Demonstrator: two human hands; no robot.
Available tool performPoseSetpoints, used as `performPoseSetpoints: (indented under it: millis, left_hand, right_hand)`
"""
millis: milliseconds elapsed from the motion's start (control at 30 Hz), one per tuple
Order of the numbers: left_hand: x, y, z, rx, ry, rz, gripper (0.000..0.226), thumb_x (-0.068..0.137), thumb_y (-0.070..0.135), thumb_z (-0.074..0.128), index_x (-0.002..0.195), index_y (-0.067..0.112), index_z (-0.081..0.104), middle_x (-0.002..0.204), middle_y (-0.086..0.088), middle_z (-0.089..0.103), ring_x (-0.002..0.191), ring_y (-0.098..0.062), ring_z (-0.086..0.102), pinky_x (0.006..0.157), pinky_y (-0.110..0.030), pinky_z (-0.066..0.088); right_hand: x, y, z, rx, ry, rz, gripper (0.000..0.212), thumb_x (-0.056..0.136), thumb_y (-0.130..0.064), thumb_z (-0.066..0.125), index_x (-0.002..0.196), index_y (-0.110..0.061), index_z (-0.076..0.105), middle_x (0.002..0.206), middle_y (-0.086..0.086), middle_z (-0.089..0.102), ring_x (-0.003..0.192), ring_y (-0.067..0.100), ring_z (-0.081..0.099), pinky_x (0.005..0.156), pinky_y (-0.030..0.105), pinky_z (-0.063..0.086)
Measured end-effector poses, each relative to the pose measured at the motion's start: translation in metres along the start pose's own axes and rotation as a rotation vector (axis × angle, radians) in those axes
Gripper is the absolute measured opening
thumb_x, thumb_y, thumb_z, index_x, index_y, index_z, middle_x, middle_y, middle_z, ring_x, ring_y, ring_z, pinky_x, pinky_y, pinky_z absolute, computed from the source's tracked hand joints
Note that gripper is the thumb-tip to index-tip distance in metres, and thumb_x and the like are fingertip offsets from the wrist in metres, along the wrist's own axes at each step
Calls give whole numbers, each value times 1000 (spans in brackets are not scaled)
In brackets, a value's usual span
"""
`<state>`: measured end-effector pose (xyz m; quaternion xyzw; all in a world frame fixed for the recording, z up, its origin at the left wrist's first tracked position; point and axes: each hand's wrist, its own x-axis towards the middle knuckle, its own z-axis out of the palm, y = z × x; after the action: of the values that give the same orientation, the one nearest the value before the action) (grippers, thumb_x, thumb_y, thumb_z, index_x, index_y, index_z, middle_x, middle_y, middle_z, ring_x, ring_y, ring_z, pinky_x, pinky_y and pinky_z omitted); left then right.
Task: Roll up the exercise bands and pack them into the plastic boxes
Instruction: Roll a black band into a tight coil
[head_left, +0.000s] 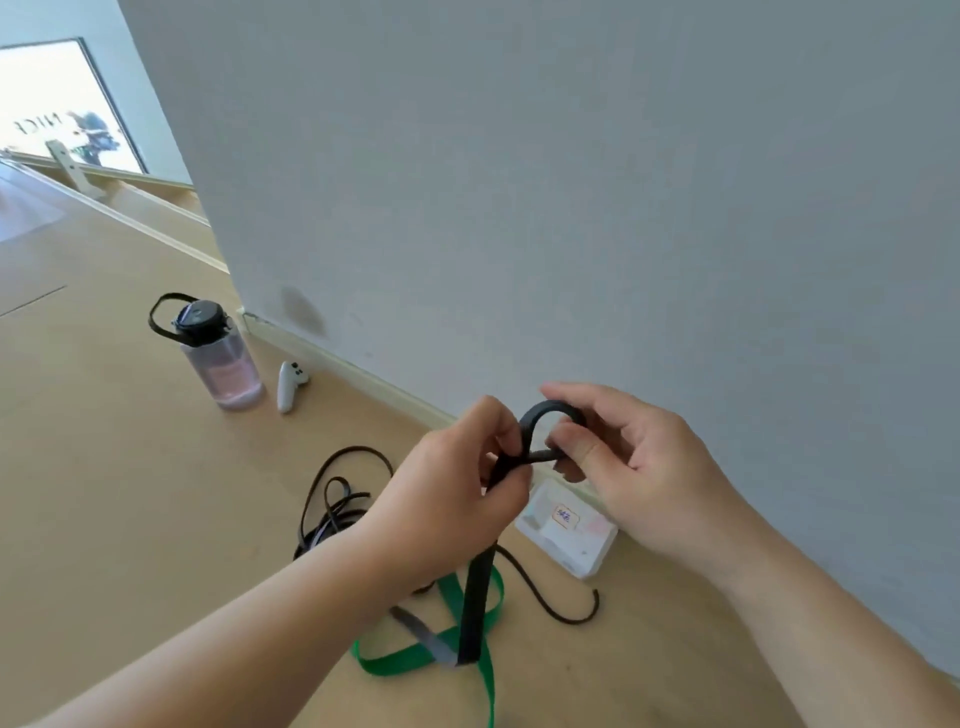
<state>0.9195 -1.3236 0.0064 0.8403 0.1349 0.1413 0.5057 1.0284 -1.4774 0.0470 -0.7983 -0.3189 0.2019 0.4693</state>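
A black exercise band (477, 597) hangs from both hands above the wooden floor, its top end bent into a small loop (550, 410). My left hand (457, 483) pinches the band just below the loop. My right hand (634, 467) pinches the loop's other side between thumb and fingers. A green band (415, 657) lies flat on the floor beneath, crossing under the black one. More thin black bands (332, 509) lie tangled on the floor to the left. A clear plastic box (571, 535) with a small label sits against the wall, partly hidden by my hands.
A pink-tinted water bottle (221, 358) with a black lid stands at the left. Beside it lies a white controller (288, 387). A grey wall (571, 182) rises close ahead and to the right. Open wooden floor (104, 493) stretches to the left.
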Motion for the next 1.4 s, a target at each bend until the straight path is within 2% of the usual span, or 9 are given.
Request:
performPoseSetpoints:
  millis: [133, 333, 433, 567, 667, 900, 1100, 1267, 1400]
  left_hand:
    - [1, -3, -6, -20, -51, 30, 28, 92, 11, 66, 99, 30, 47, 94, 17, 74, 77, -11, 66, 76, -26, 55]
    - [-2, -14, 2, -23, -114, 10, 26, 95, 18, 67, 102, 29, 44, 82, -2, 72, 74, -27, 64, 76, -51, 54]
    - [-4, -19, 6, -139, -151, -37, 18, 97, 15, 64, 102, 23, 49, 94, 7, 73, 92, -14, 70, 87, -38, 58]
    - [-2, -27, 15, -298, -197, -59, 17, 94, 16, 64, 99, 19, 49, 97, 7, 69, 90, -14, 63, 83, -35, 49]
    - [2, -31, 22, -202, -165, -41, 21, 90, 20, 69, 97, 24, 50, 95, 6, 67, 94, -18, 65, 93, -44, 54]
    - [5, -23, 15, 62, -62, -27, 25, 90, 22, 72, 101, 40, 58, 89, 14, 68, 71, -20, 64, 74, -39, 55]
    - [6, -12, 12, 6, -68, -3, 28, 89, 12, 67, 104, 32, 56, 95, 14, 74, 83, -20, 70, 80, -44, 57]
    - [8, -11, 10, -28, -86, -43, 37, 91, 8, 66, 115, 34, 53, 99, 19, 76, 81, -21, 69, 77, -46, 57]
    - [7, -14, 12, -80, -23, -29, 22, 88, 14, 77, 98, 27, 62, 93, 12, 78, 86, -18, 75, 82, -47, 60]
  right_hand:
    - [-3, 3, -1, 18, 11, 61, 21, 96, -22, 71, 110, -37, 73, 93, -8, 77, 81, 16, 75, 79, 30, 60]
    - [-7, 11, 7, 163, 21, 28, 20, 94, -7, 70, 100, -25, 75, 89, 0, 79, 76, 20, 77, 75, 28, 61]
    - [1, 7, 9, 218, 18, 22, 15, 97, -6, 66, 101, -19, 71, 86, 2, 80, 70, 20, 76, 73, 30, 62]
    - [7, 5, 7, 302, 12, 19, 12, 100, -4, 62, 103, -15, 66, 87, 7, 79, 70, 27, 74, 76, 36, 64]
    - [8, 6, 0, 317, 15, 32, 11, 101, -4, 60, 105, -14, 64, 94, 8, 79, 71, 26, 72, 76, 34, 63]
    - [18, 36, -21, 0, 35, 258, 8, 104, -27, 57, 106, -30, 63, 101, -5, 77, 83, 14, 76, 86, 47, 62]
    - [10, 32, -15, -132, -158, 52, 49, 88, -16, 77, 123, -45, 62, 117, -25, 69, 108, 1, 67, 98, 20, 53]
    - [12, 36, -15, -76, -150, 84, 34, 76, -25, 90, 102, -41, 76, 89, -14, 79, 88, 4, 74, 83, 16, 55]
    - [7, 36, -9, 69, -130, 25, 35, 77, -19, 87, 107, -37, 79, 91, -20, 79, 86, 1, 73, 81, 10, 52]
